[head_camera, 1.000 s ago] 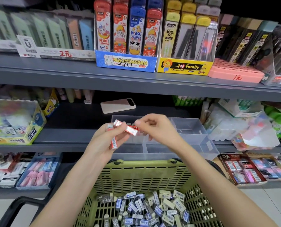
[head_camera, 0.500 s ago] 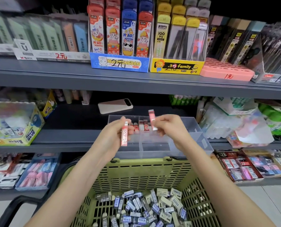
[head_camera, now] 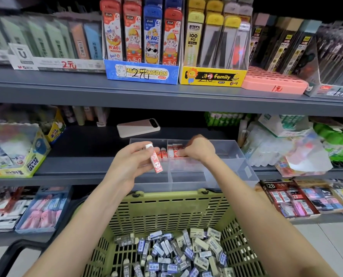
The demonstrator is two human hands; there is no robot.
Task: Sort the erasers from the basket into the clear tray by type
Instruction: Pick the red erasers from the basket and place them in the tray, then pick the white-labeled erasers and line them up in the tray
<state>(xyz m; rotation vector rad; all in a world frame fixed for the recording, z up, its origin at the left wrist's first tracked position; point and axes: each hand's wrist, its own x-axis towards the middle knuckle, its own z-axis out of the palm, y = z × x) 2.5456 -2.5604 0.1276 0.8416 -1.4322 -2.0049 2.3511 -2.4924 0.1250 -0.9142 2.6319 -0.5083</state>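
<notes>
Since half a second back, the right hand drops from above the tray into its rear section. The left hand keeps its eraser, now tilted.

Left hand [head_camera: 129, 163] pinches one red-sleeved eraser [head_camera: 156, 161] near its upper end, thumb against fingertips, above the near-left part of the clear tray [head_camera: 244, 166]. Right hand [head_camera: 198, 149] is curled knuckles-up over the standing row of red erasers [head_camera: 169, 151]. Its fingertips are hidden, so it cannot be told whether it pinches an eraser or has let go.

Risk 1: the left pinch grips one end only, so the eraser could slip and fall into the basket.
Risk 2: fingers pressed into the packed row could tip its neighbours or push one over a divider, mixing types.

Containers: the tray shows red erasers upright in the rear section only, as far as visible. Green basket [head_camera: 166, 208] below holds a loose heap of blue-sleeved and beige erasers [head_camera: 178, 254], still unsorted.
</notes>
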